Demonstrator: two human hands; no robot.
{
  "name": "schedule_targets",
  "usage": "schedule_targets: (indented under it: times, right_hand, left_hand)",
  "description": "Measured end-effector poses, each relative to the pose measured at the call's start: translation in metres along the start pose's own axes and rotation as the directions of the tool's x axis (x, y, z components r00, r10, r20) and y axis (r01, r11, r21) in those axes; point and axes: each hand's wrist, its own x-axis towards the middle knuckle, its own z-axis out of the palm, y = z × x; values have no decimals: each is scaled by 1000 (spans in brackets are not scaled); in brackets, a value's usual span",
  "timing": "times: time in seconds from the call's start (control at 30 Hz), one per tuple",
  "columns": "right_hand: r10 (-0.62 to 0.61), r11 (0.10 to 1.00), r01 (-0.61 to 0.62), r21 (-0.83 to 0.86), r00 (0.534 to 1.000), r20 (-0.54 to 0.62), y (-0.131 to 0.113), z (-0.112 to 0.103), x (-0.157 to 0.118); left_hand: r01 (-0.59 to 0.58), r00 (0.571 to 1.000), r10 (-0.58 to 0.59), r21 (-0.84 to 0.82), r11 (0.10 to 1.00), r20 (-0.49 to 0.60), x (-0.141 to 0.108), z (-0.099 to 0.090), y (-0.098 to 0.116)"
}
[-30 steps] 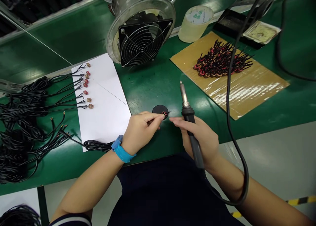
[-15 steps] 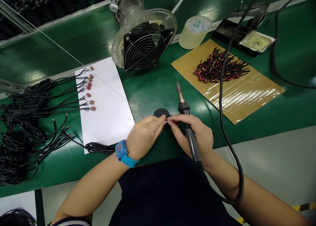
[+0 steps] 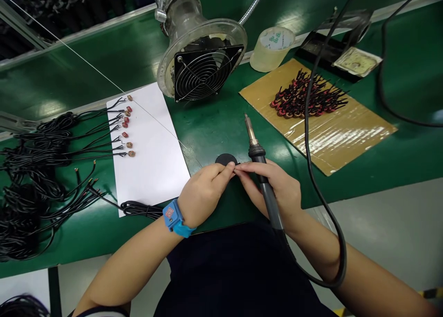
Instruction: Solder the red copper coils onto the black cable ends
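Observation:
My left hand, with a blue wrist strap, pinches something too small to make out beside a black round disc. Fingertips of my right hand meet those of the left at the same small piece. A soldering iron rests in my right hand, its metal tip pointing away from me over the green table. Left of the hands, several small red and brown parts with black wires lie on a white sheet.
A fume extractor fan hangs above the table's middle. Tape roll, cardboard with a red-black pile of parts, and sponge holder are at right. Black cable bundles lie left. The iron's cord loops over my right forearm.
The fingertips have closed in further over the small piece, so less of it shows. Both hands otherwise stay nearly in place; the view has shifted slightly.

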Motion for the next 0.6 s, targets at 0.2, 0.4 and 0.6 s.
schedule_targets:
  times: [0.2,0.4,0.6]
  right_hand:
    - [-15,994,10,111,999,42,3,3,0]
    - [-77,994,75,74,997,28,5,4,1]
    - [89,996,-88,14,996,-33,15,-5,0]
  left_hand:
    - [346,937,-337,-340,874,88,13,-12,2]
    - [714,700,-504,-486,503,506,25,-22,-4]
    - [774,631,-587,-462,433,507,28,-19,-6]
